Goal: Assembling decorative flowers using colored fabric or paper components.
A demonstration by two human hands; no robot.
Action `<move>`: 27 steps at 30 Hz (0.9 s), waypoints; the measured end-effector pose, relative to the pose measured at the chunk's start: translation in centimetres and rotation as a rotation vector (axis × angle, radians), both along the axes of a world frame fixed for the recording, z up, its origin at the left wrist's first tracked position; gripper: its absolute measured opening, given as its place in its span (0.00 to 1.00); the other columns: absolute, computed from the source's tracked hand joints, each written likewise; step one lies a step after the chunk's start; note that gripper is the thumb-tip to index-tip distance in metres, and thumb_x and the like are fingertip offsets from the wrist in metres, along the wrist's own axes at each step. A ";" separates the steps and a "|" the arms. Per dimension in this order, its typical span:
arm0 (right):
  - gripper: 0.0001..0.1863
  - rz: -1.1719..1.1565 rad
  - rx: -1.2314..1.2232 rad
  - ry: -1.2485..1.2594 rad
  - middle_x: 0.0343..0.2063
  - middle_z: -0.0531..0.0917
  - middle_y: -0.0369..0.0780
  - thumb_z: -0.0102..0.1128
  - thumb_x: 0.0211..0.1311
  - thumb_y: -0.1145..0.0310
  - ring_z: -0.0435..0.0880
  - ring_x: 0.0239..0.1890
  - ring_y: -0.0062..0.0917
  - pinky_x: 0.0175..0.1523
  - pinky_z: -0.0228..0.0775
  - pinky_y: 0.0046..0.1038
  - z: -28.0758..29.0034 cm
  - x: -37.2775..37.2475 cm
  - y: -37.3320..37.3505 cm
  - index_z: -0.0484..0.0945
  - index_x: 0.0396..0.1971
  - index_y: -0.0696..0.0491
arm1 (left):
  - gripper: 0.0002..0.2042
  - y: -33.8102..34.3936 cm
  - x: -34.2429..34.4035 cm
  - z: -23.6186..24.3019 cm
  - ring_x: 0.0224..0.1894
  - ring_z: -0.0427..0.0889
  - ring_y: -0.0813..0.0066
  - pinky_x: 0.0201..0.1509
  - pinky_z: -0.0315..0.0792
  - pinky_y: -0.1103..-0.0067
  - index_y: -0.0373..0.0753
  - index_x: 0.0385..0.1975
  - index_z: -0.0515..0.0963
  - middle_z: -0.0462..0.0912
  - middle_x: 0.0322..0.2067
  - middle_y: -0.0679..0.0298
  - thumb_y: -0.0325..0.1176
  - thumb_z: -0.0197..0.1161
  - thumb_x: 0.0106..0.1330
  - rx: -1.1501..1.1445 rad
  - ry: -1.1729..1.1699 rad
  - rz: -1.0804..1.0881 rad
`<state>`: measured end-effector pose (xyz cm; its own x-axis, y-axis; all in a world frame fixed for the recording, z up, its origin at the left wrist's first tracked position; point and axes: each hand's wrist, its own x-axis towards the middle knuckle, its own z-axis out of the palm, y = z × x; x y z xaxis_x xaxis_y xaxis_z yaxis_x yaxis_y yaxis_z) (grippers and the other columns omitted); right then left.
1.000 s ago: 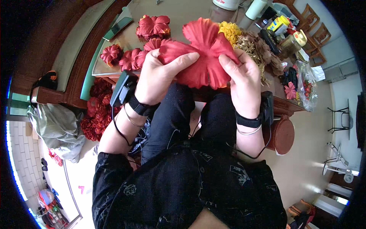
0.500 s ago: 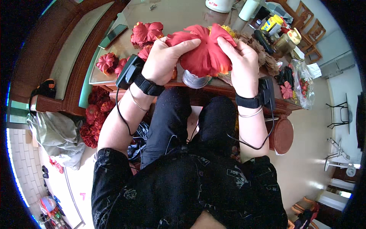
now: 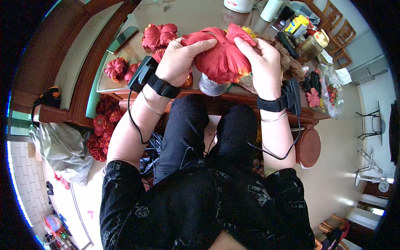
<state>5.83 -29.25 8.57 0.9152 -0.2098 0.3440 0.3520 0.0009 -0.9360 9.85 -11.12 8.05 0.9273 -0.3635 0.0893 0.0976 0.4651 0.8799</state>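
Observation:
A large red fabric flower petal piece, with orange-yellow at its lower edge, is spread between my hands over the table's near edge. My left hand pinches its left side, thumb on top. At the upper right, my right hand grips another petal between thumb and fingers. Just below the petals is a grey metallic-looking round container, partly hidden. To the left of my hands lie stacked red petal pieces and a smaller red flower. Something yellow shows behind the held petals.
Brown dried-looking flowers lie right of my hands. Beyond them stand a jar and a yellow container. A phone rests at the table's left. Dark red flowers hang or pile below left; a round stool stands right.
The held petal piece has shifted slightly left and tilted a little. Both hands keep their grip, with a small shift of the right hand.

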 end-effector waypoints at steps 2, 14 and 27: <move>0.12 -0.001 0.008 0.001 0.29 0.84 0.37 0.66 0.57 0.68 0.79 0.29 0.13 0.34 0.72 0.17 0.0 0.1 0.0 0.81 0.33 0.63 | 0.10 -0.1 0.0 0.0 0.39 0.84 0.71 0.46 0.78 0.77 0.32 0.39 0.80 0.84 0.38 0.58 0.24 0.66 0.58 -0.004 0.003 0.007; 0.12 -0.001 -0.107 -0.028 0.27 0.84 0.39 0.66 0.57 0.67 0.80 0.28 0.14 0.33 0.72 0.18 -0.3 0.7 -0.5 0.81 0.33 0.63 | 0.10 0.0 0.5 -0.7 0.37 0.84 0.72 0.43 0.78 0.79 0.32 0.39 0.80 0.84 0.37 0.59 0.25 0.66 0.58 0.016 0.017 0.008; 0.12 -0.013 -0.124 -0.037 0.25 0.84 0.38 0.66 0.57 0.68 0.79 0.26 0.13 0.31 0.71 0.17 0.1 0.7 -0.5 0.81 0.32 0.63 | 0.09 0.0 0.2 -0.3 0.44 0.83 0.68 0.52 0.75 0.74 0.30 0.41 0.79 0.83 0.42 0.56 0.25 0.61 0.63 0.045 0.025 0.026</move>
<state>6.54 -29.74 8.62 0.8988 -0.1751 0.4018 0.3859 -0.1183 -0.9149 10.03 -11.17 7.70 0.9382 -0.3425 0.0503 0.1080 0.4276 0.8975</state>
